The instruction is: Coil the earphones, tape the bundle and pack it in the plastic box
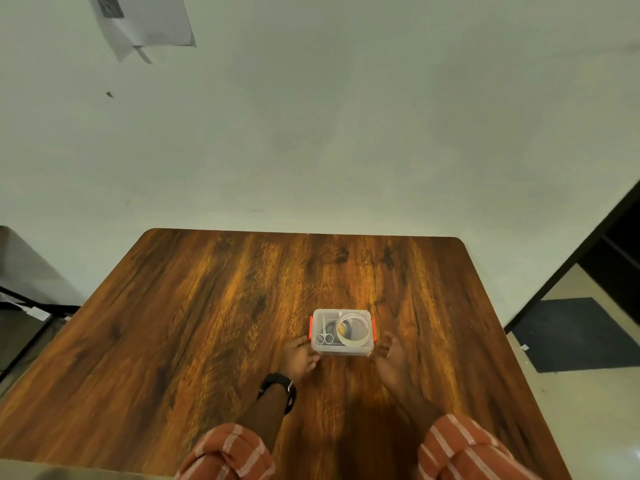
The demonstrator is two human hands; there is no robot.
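Observation:
A small clear plastic box (343,350) with orange side latches sits on the wooden table (207,323), a little right of centre. Inside it lie small metal scissors (325,336), a roll of clear tape (354,329) and a dark coil of earphone cable (333,326) partly hidden under the roll. My left hand (299,356) rests at the box's near left corner, fingers touching its side. My right hand (389,355) is at the near right corner, fingers curled by the wall. Whether a lid is on the box cannot be told.
The table ends at a pale wall behind. A sheet of paper (142,22) hangs on the wall at upper left. A dark doorway and a dark floor mat (575,334) lie to the right; a metal frame (27,303) stands at the left.

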